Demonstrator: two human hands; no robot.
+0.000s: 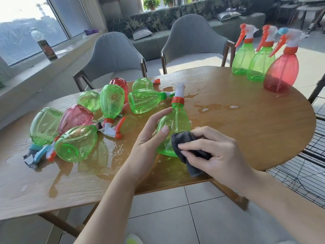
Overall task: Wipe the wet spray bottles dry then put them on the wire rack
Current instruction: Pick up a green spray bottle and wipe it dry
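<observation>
I steady the translucent green plastic spray bottle [173, 127] upright on the wet wooden worktop [246, 120], my left hand [149, 136] curled round its side as a brace, so my right hand [213, 152], its grip pinching the dark grey cloth [186, 147], can rub the base. The black wire rack [302, 166] waits at the right.

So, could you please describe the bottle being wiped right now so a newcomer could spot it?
On the wet wooden table, look at the near edge. The upright green plastic spray bottle stands between the left hand and the right hand pressing a dark grey cloth on it.
</observation>
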